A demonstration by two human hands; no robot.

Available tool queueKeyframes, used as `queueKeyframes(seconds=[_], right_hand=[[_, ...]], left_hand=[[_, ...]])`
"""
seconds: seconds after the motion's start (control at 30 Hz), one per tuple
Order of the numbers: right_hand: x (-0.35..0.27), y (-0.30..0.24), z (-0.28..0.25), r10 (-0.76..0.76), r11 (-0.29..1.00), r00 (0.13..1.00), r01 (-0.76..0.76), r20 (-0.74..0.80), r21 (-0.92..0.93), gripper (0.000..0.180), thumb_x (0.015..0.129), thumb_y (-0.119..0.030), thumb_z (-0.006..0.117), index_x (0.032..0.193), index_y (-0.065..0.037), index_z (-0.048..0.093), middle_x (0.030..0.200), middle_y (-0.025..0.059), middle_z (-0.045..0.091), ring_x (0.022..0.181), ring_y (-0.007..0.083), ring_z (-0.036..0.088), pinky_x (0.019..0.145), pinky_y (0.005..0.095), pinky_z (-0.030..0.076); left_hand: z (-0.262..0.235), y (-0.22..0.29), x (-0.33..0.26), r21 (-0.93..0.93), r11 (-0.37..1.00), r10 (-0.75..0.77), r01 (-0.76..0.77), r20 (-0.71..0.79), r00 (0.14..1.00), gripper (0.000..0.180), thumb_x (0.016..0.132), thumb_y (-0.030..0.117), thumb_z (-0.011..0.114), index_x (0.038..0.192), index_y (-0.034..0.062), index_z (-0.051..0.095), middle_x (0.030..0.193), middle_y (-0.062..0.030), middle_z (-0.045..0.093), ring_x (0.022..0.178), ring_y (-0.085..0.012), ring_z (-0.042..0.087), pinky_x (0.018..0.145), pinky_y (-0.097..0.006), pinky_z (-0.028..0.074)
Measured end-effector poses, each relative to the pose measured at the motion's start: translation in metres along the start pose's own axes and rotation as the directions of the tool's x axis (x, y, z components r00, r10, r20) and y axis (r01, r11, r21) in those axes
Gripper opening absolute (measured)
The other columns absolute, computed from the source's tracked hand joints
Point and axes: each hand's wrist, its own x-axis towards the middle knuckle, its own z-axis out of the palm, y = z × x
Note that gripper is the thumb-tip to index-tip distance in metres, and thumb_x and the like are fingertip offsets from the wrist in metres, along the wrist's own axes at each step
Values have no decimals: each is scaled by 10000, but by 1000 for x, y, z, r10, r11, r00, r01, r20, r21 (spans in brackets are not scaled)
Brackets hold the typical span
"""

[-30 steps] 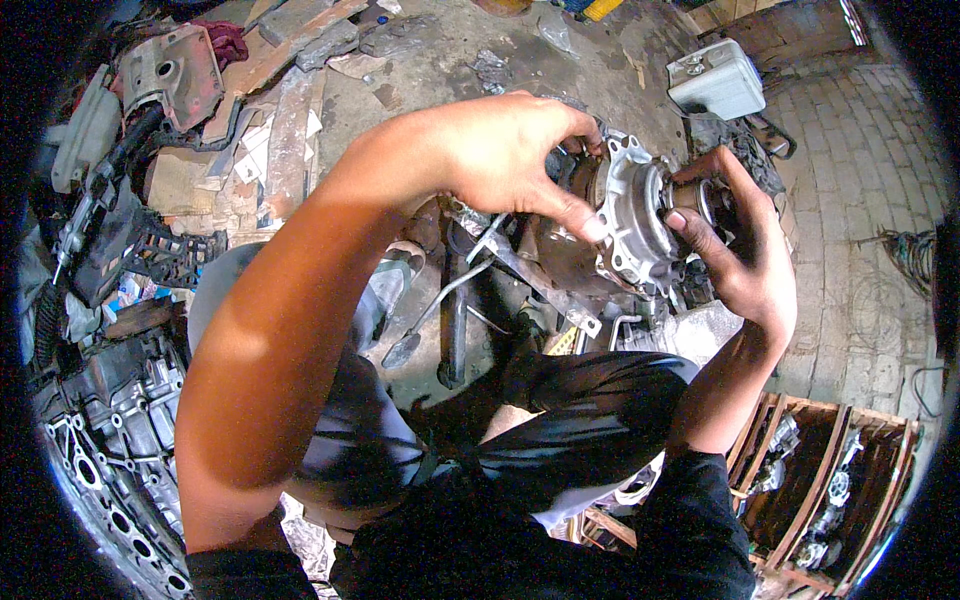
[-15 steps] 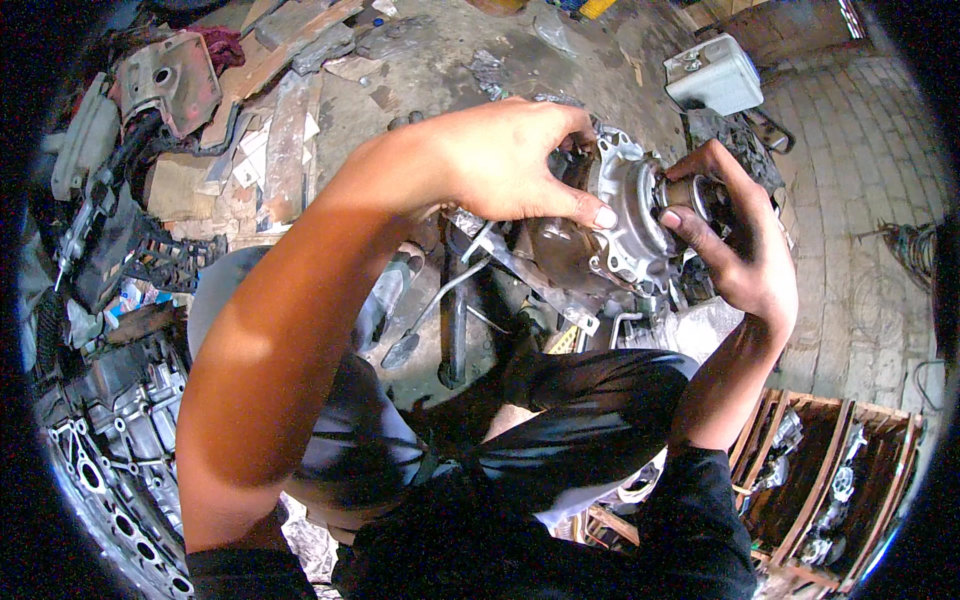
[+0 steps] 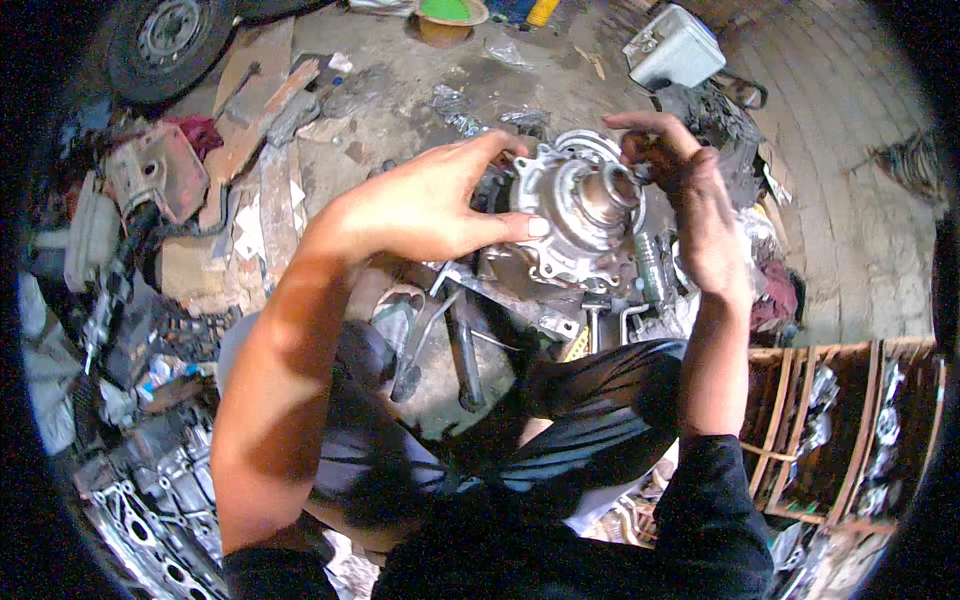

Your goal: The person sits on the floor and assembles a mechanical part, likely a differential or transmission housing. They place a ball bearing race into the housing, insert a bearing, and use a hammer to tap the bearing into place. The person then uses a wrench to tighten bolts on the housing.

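Your left hand (image 3: 430,200) is clamped on the housing (image 3: 556,200), a silvery metal part, with the thumb pressed against the near side of its flange and the fingers reaching round the far side, where they are mostly hidden. The housing sits between your two hands, out beyond your knees and a little right of centre, tilted so that its round collar (image 3: 612,190) faces right and toward you. You have your right hand (image 3: 705,225) just beside that collar, its fingers bent inward near the upper edge; it is blurred, so I cannot tell whether they touch the metal or are apart from it. Whether the housing bears on the parts below it is also hard to tell. Under and just right of it stands a dark cylinder (image 3: 652,272), and nearer you, between your legs, a black bar (image 3: 464,355) slants over the floor (image 3: 440,410). On your left lie a rusty cover (image 3: 152,172) and, lower down, an engine block (image 3: 135,520); a wheel (image 3: 165,50) lies at the upper left. On your right, you have a wooden crate (image 3: 862,430) of metal parts near your elbow and a white box (image 3: 682,55) farther off.
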Motion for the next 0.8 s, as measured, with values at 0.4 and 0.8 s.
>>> queueKeyframes(seconds=[0.4, 0.8], right_hand=[[4, 27, 22, 177, 607, 908, 202, -379, 768, 873, 973, -733, 223, 1285, 10, 560, 1038, 123, 652, 1104, 269, 617, 971, 408, 480], [6, 37, 22, 209, 712, 924, 81, -320, 698, 635, 1048, -545, 368, 1189, 18, 626, 1014, 98, 656, 978, 168, 614, 907, 310, 485]], left_hand=[[22, 37, 22, 12, 989, 144, -144, -149, 978, 756, 771, 315, 808, 1412, 44, 512, 1390, -167, 570, 1317, -290, 519, 1123, -409, 374], [40, 47, 26, 193, 963, 228, -186, -229, 946, 664, 723, 229, 842, 1290, 0, 583, 1279, -179, 601, 1244, -321, 554, 1087, -406, 397]])
